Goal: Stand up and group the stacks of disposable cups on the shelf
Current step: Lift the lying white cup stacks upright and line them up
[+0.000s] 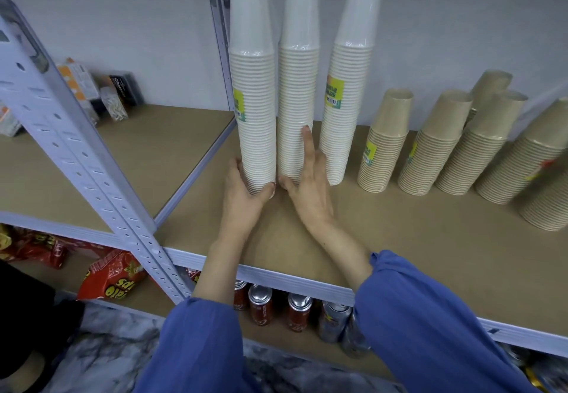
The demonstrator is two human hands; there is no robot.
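Fingers [237, 167] of the left hand [246, 199] curl round the foot of the left white stack [255, 100]; the right hand [309, 191] lays straight fingers [307, 143] up the middle white stack [297, 91].
Both holds sit low, likely so the tall upright columns slide together without toppling; the two stand touching or nearly so. A third white stack [347, 100] stands just apart at 2 o'clock from the right hand, and brown stacks [384, 152] stand at 3 o'clock along the shelf [399, 239].

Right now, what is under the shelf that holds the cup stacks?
Drink cans stand below the shelf; a red snack bag lies further left. The shelf covers whatever is behind them.
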